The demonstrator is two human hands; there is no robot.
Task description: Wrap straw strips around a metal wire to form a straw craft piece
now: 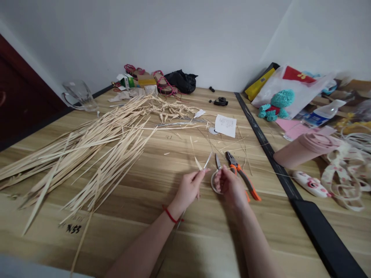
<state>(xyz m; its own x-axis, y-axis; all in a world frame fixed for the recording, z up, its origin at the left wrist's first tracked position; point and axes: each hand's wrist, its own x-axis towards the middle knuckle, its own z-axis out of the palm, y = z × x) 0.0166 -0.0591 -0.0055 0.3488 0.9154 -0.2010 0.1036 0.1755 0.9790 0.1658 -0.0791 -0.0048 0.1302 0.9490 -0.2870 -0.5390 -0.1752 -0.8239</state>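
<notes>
Near the middle of the table, my left hand is closed in a pinch on a pale strip and a thin silvery wire, whose ends stick up past the fingertips. To its right my right hand has its fingers curled round a thin strand that runs off to the right. A small blade and a round ring lie by the right hand, partly hidden by it. Pliers with orange and black handles rest just right of that hand.
Bundles of pale strips cover the left side. A glass mug stands back left. Behind are a black bag and a white paper. At right lie a pink roll, a teal crochet doll and a bottle.
</notes>
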